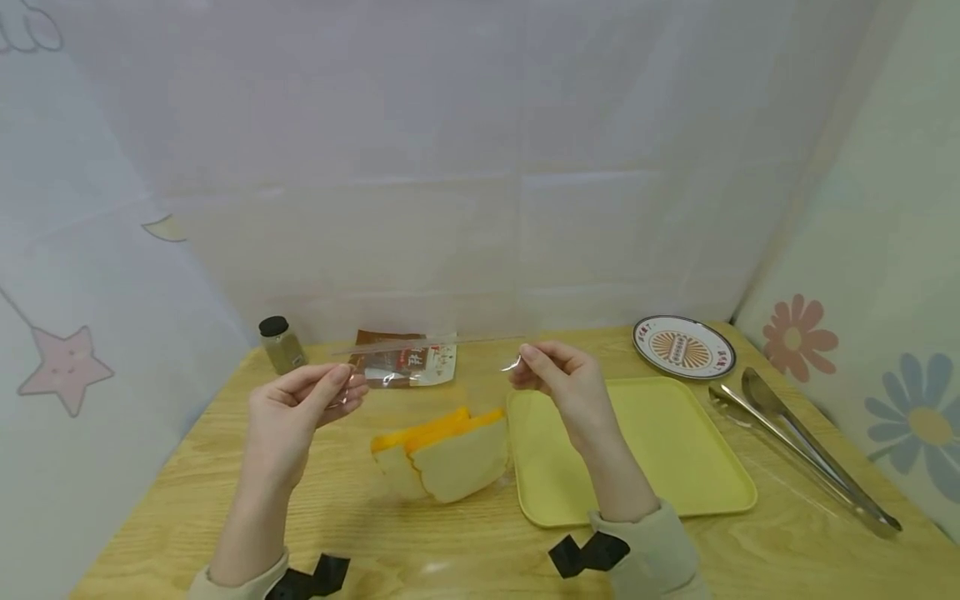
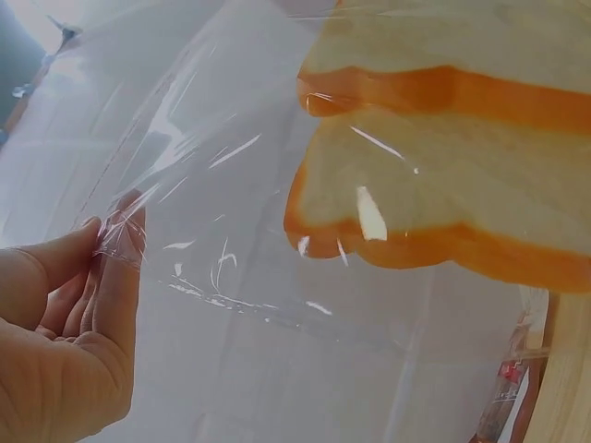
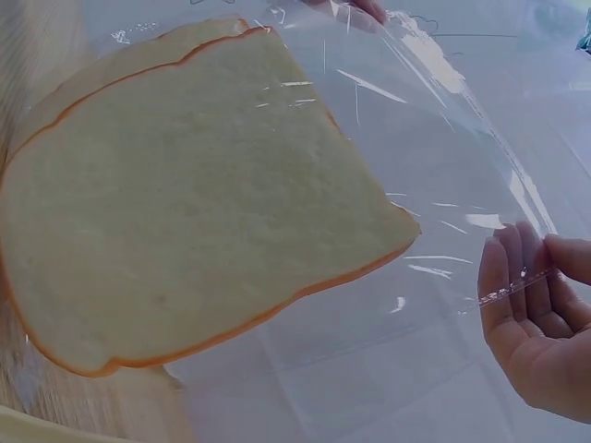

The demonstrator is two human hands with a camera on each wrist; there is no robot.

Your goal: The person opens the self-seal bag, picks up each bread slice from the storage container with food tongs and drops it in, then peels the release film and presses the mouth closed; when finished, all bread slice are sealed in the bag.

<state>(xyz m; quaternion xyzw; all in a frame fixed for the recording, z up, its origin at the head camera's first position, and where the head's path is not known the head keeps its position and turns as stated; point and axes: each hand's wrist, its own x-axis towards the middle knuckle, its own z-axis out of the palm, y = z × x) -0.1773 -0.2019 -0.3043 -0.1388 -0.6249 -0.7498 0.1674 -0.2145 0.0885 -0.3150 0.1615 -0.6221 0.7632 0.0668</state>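
Observation:
A clear plastic bag is stretched between my two hands, its top edge raised above the table. My left hand pinches one upper corner between thumb and fingers. At the opposite corner, my right hand pinches the film in the same way. Two pale bread slices with orange crusts sit low in the bag, overlapping and leaning, just over the wooden table. Glare on the film crosses the bread in both wrist views. The film's outline is hard to make out in the head view.
To the right lies a yellow tray, with a round printed plate behind it and metal tongs beside it. A brown-and-white printed packet and a black-lidded jar stand near the back wall.

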